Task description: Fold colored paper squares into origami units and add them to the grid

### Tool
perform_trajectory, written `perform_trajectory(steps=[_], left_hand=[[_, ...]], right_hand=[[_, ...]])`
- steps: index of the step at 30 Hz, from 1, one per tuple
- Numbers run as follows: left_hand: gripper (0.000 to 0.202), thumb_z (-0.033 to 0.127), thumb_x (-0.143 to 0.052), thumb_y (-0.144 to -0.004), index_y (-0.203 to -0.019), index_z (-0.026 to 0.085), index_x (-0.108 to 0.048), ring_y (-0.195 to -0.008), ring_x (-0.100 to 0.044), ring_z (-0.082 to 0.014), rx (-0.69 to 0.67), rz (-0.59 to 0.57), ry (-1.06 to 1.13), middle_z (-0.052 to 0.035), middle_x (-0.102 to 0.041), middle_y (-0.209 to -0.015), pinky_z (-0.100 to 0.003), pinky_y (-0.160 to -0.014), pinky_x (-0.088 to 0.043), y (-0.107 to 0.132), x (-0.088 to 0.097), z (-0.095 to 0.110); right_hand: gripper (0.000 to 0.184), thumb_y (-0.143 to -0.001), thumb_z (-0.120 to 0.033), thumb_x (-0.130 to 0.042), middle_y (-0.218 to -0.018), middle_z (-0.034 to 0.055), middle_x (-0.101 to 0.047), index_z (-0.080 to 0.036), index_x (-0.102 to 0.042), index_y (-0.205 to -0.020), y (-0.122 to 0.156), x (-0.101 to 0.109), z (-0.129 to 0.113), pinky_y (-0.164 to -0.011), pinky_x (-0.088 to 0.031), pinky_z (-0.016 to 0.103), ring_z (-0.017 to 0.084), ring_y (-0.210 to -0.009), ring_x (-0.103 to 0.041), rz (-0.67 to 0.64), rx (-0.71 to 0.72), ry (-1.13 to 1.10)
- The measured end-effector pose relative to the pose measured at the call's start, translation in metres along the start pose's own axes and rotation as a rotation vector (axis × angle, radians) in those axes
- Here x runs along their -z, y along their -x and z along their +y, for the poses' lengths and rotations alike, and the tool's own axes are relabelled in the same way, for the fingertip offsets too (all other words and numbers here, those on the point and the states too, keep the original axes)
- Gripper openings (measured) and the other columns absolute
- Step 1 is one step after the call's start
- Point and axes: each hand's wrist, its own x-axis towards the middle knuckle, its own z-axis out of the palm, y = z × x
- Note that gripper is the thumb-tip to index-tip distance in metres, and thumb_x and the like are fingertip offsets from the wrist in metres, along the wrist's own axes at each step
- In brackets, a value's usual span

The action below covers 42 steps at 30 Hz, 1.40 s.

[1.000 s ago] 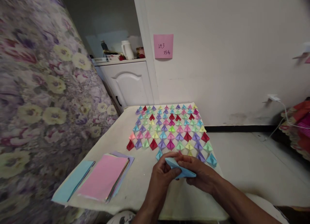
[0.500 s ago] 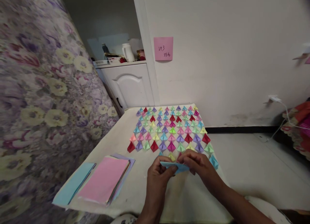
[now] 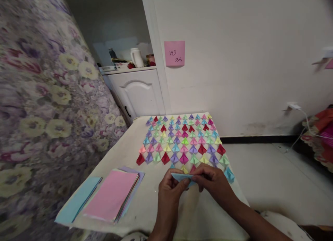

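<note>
A light blue piece of folded paper [image 3: 182,178] is held above the near part of the table, with a pointed corner to the left. My left hand [image 3: 170,189] pinches it between thumb and fingers from the left side. On the right, my right hand [image 3: 209,178] has its thumb and fingertips closed on the paper's right part, hiding that end. Just beyond both hands lie rows of small folded paper shapes [image 3: 184,158] in many colours. A blue folded shape [image 3: 229,174] sits right of my right hand.
A stack of pink and other coloured sheets [image 3: 114,194] lies at the table's left, beside light blue sheets [image 3: 78,199]. A floral curtain [image 3: 52,105] hangs at the left. Behind stand a white cabinet [image 3: 142,91] and a wall with a pink note [image 3: 174,53].
My right hand has shifted slightly left along the blue paper, its fingers now nearer my left thumb. Less of the paper's right part shows. My left hand stays nearly in place.
</note>
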Motion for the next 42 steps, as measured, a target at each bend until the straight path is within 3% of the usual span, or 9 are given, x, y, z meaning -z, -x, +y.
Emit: perform_trajectory(steps=[6,12,23,35,42], left_hand=[[0.015,0.024,-0.071,-0.067,-0.075,0.016,-0.060,-0.060,-0.047,-0.0103,0.008,0.017,-0.058,0.0039,-0.053,-0.062,-0.020,-0.057,-0.038,-0.001,0.002,-0.005],[0.014,0.026,-0.068,-0.071,-0.080,0.017,-0.064,-0.062,-0.049,-0.0115,0.032,-0.031,-0.076,0.0022,-0.057,-0.063,-0.021,-0.059,-0.041,-0.001,0.000,-0.006],[0.024,0.034,-0.062,-0.076,-0.090,0.015,-0.070,-0.063,-0.054,-0.0146,0.018,-0.046,-0.225,-0.0027,-0.064,-0.068,-0.025,-0.061,-0.043,-0.004,0.005,0.000],[0.017,0.028,-0.063,-0.074,-0.083,0.015,-0.070,-0.063,-0.049,-0.0128,0.011,-0.090,-0.271,-0.0010,-0.062,-0.065,-0.023,-0.060,-0.039,-0.006,0.009,-0.006],[0.026,0.037,-0.059,-0.077,-0.069,0.013,-0.064,-0.055,-0.047,-0.0119,0.089,-0.100,-0.243,-0.0003,-0.057,-0.055,-0.022,-0.054,-0.038,-0.012,0.012,-0.008]], right_hand=[[0.016,-0.074,-0.034,-0.066,-0.065,-0.0012,-0.054,-0.020,-0.066,-0.067,0.000,0.001,-0.001,-0.055,-0.038,0.024,0.013,-0.061,-0.050,0.027,0.053,0.201],[0.013,-0.075,-0.031,-0.066,-0.067,-0.0005,-0.057,-0.020,-0.066,-0.068,0.000,0.002,0.000,-0.062,-0.039,0.026,0.015,-0.067,-0.053,0.035,0.053,0.221],[0.012,-0.076,-0.027,-0.063,-0.066,-0.0007,-0.055,-0.019,-0.064,-0.067,-0.003,0.007,-0.004,-0.057,-0.037,0.025,0.014,-0.064,-0.052,0.004,0.100,0.362],[0.013,-0.075,-0.022,-0.063,-0.066,-0.0011,-0.054,-0.017,-0.061,-0.064,-0.003,0.005,-0.007,-0.062,-0.040,0.024,0.014,-0.066,-0.053,0.022,0.036,0.313],[0.013,-0.075,-0.019,-0.061,-0.067,-0.0011,-0.055,-0.017,-0.060,-0.063,-0.005,0.005,-0.009,-0.063,-0.040,0.025,0.014,-0.067,-0.054,-0.004,0.055,0.397]])
